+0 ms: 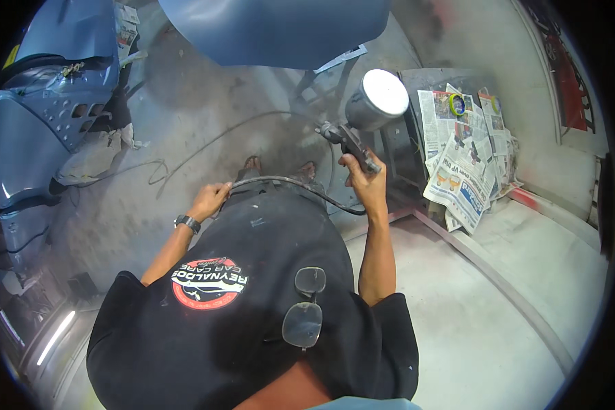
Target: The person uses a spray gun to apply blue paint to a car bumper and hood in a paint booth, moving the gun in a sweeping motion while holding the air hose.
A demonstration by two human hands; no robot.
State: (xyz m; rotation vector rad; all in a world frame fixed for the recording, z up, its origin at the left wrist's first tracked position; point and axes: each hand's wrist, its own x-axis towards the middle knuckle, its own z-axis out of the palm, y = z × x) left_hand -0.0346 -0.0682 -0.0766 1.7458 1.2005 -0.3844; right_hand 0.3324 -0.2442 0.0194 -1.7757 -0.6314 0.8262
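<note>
My right hand [370, 183] is closed around the grip of a spray gun [352, 145], its nozzle turned to the left. A grey paint cup [369, 115] with a white lid [385, 93] sits on the gun. From near the right hand, a dark air hose [280, 179] bends across my waist to my left hand [213, 199], whose fingers are wrapped round it. Ahead of me, a glossy blue-grey panel [280, 34] fills the top middle of the head view, apart from the gun. What supports the panel is mostly hidden.
At the left stand blue-grey car body parts [41, 123]. Newspaper sheets [461, 157] cover a stand on the right, with a yellow-rimmed tape roll [457, 104] on them. A thin hose [219, 131] trails over the stained floor. A metal rail [499, 277] runs along the right.
</note>
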